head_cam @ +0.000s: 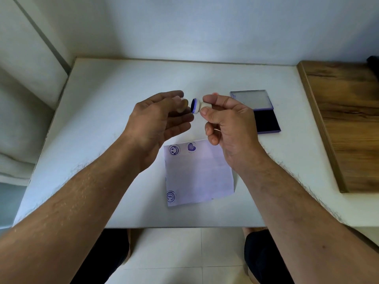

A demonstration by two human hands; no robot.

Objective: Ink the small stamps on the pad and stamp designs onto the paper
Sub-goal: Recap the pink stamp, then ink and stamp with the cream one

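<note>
Head view: your right hand [227,121] is up over the table, thumb + index pinching a small stamp [198,106] by its pale handle; other fingers curled in. Stamp lies sideways, inked dark-blue face pointing left toward your left hand [158,119]. Left hand is loose, fingers relaxed and half spread, palm facing the stamp, just beside it w/o touching. A second tan stamp [183,106] shows behind the left fingertips; can't tell if the fingers touch it or if it sits on the table.

Below both hands, paper [199,173] lies flat on the white table [102,95], near the front edge. Prints on it: smiley [174,150] at top left, heart [191,147] next to it, another round print [170,196] at bottom left, detail too small to read.

Ink pad [264,117] sits to the right of your right hand, lid open, dark pad nearest you, lid [251,100] lying back behind it. Part of the pad is hidden by the hand.

Further right, a wood board [344,119] rests at the table's right side. Your knees show under the front edge.
</note>
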